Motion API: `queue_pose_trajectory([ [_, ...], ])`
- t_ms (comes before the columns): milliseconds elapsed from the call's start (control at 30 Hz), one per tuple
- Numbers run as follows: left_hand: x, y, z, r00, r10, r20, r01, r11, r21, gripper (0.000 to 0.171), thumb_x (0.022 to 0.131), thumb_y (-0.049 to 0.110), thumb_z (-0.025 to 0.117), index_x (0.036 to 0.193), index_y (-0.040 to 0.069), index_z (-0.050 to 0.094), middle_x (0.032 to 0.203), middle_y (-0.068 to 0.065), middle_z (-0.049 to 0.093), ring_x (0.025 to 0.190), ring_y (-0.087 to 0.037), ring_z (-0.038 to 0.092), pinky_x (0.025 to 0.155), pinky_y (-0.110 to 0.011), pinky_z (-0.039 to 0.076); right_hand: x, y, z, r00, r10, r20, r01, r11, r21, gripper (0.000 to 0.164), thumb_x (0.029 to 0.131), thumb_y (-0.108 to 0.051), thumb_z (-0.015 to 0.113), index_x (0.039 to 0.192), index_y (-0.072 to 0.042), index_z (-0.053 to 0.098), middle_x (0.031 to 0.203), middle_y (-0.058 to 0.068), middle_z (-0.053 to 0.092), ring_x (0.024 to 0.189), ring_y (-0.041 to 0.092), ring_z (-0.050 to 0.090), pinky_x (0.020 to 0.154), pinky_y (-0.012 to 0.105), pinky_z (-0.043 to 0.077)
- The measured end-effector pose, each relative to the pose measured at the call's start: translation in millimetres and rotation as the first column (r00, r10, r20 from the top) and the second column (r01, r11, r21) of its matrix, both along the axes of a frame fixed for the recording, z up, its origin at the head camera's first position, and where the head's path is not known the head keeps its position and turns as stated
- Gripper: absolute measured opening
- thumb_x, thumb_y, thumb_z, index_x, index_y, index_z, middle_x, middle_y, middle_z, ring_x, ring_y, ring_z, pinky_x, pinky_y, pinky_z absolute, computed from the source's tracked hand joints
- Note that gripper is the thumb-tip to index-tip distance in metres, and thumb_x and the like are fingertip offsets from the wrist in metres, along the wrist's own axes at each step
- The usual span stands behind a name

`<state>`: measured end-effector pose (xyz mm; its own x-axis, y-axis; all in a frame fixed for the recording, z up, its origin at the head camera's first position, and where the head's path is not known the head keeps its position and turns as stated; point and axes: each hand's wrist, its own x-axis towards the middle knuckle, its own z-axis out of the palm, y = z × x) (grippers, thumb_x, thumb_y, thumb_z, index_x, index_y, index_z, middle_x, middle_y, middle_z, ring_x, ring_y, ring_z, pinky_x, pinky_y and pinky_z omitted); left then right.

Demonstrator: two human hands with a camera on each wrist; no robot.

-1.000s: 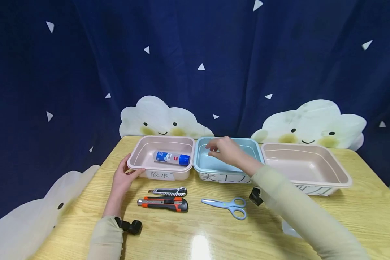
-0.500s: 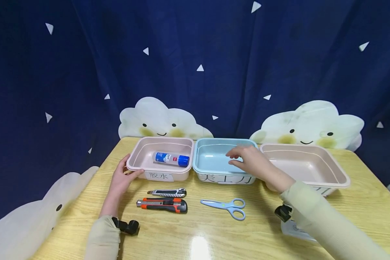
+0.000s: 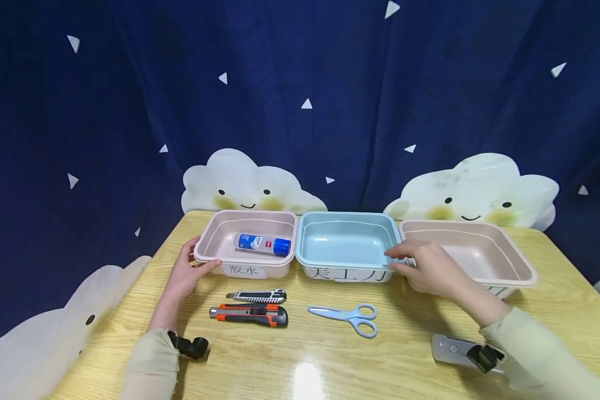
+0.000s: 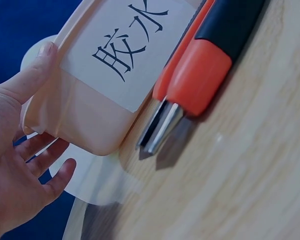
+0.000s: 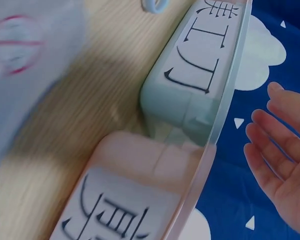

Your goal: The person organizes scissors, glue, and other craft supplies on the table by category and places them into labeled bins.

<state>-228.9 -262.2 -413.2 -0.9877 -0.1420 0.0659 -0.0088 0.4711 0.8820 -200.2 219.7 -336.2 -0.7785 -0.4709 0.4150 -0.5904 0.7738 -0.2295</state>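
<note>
My left hand (image 3: 184,273) holds the near left corner of a pink plastic bin (image 3: 257,269), thumb on the front rim and fingers along the side. A glue bottle (image 3: 264,244) with a blue cap lies inside it. In the left wrist view the same hand (image 4: 27,145) shows loosely bent lower fingers. My right hand (image 3: 427,266) hovers with nothing in it over the near right corner of the light blue bin (image 3: 350,265). In the right wrist view this hand (image 5: 285,150) has its fingers spread and slightly bent.
A second pink bin (image 3: 522,261) stands at the right of the row. In front lie a white-and-black utility knife (image 3: 257,296), an orange-and-black utility knife (image 3: 250,315), blue scissors (image 3: 347,315) and a clear flat item (image 3: 452,351) partly under the right forearm.
My right hand has moved rightward and nearer, from above the blue bin's middle to its near right corner. The left hand stays at the pink bin.
</note>
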Motion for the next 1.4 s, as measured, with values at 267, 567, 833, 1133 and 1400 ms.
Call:
queue_pose_trajectory([
  [267, -0.5, 0.9, -2.2, 0.999, -0.018, 0.029, 0.019, 1.0, -0.007, 0.093, 0.077, 0.032, 0.072, 0.147, 0.013, 0.014, 0.137, -0.018, 0.035, 0.114, -0.033, 0.037, 0.09, -0.041, 0.035, 27.5, 29.3, -9.0, 0.995, -0.014, -0.1, 0.016, 1.0, 0.019, 0.021, 0.071, -0.018, 0.076, 0.091, -0.017, 0.07, 0.083, -0.008, 0.066, 0.074, 0.011, 0.061, 0.066, 0.032, 0.049],
  [567, -0.4, -0.5, 3.5, 1.0, -0.013, 0.015, 0.014, 0.999, -0.035, 0.091, 0.078, 0.032, 0.071, 0.146, 0.012, 0.015, 0.136, -0.018, 0.036, 0.113, -0.031, 0.039, 0.084, -0.035, 0.037, 63.0, 58.6, -15.4, 0.995, -0.095, -0.03, 0.098, 0.991, 0.089, 0.03, 0.067, -0.035, 0.078, 0.094, -0.025, 0.069, 0.086, -0.013, 0.065, 0.077, 0.009, 0.061, 0.066, 0.032, 0.05],
  [833, -0.6, -0.9, 4.0, 1.0, -0.014, 0.021, 0.015, 0.999, -0.031, 0.093, 0.077, 0.034, 0.072, 0.147, 0.013, 0.015, 0.137, -0.019, 0.035, 0.115, -0.033, 0.037, 0.087, -0.04, 0.033, 83.7, 85.1, -29.5, 0.994, -0.109, 0.032, 0.103, 0.984, 0.144, 0.046, 0.06, -0.051, 0.077, 0.097, -0.025, 0.067, 0.09, -0.015, 0.063, 0.078, 0.003, 0.058, 0.063, 0.028, 0.048],
  [1133, -0.6, -2.5, 4.7, 1.0, -0.009, 0.019, 0.01, 0.999, -0.036, 0.092, 0.077, 0.033, 0.072, 0.146, 0.013, 0.015, 0.136, -0.018, 0.036, 0.114, -0.033, 0.037, 0.087, -0.04, 0.032, 92.7, 115.6, -50.5, 0.973, -0.103, 0.204, 0.055, 0.972, 0.228, 0.069, 0.056, -0.062, 0.072, 0.111, -0.022, 0.061, 0.099, -0.008, 0.063, 0.083, 0.003, 0.055, 0.062, 0.025, 0.044],
  [1400, -0.8, -1.0, 5.1, 0.999, -0.018, 0.027, 0.019, 0.999, -0.028, 0.093, 0.077, 0.034, 0.072, 0.147, 0.013, 0.014, 0.138, -0.018, 0.035, 0.115, -0.033, 0.036, 0.089, -0.041, 0.031, 92.2, 135.2, -63.5, 0.928, -0.054, 0.367, -0.032, 0.974, 0.226, 0.066, 0.062, -0.046, 0.077, 0.117, -0.017, 0.057, 0.101, -0.006, 0.061, 0.084, -0.002, 0.051, 0.064, 0.022, 0.044],
])
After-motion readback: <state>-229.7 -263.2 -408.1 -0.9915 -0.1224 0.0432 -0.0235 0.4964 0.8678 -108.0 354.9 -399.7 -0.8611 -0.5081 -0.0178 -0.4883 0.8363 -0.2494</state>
